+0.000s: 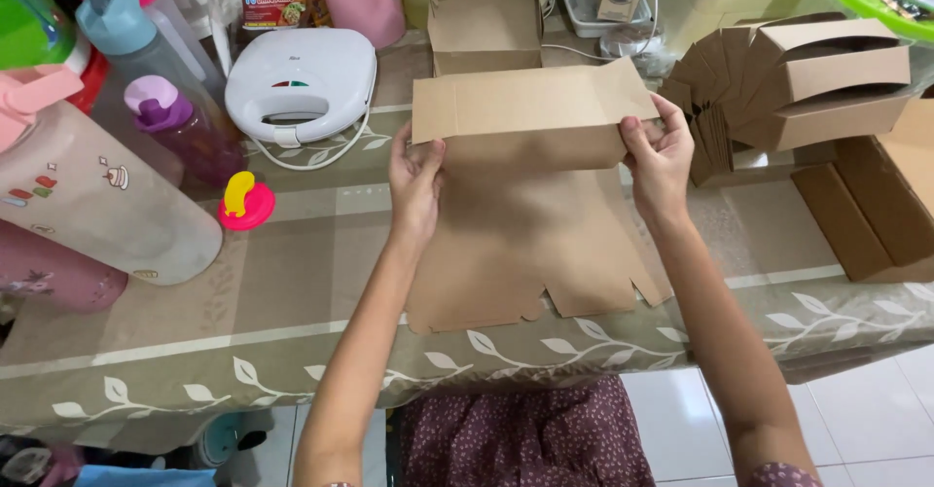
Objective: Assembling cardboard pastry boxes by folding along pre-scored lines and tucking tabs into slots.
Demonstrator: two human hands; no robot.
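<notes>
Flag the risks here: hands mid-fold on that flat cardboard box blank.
Left hand and right hand pinch only the folded flap's ends, so the cardboard blank could bow or crease crooked. Its lower tabs overhang the table edge and may snag. The assembled box stands close behind and could get pushed.

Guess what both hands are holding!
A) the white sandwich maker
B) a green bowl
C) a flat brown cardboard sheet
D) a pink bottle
C: the left hand and the right hand each grip a side of the cardboard sheet, folding its top part up off the table.
</notes>
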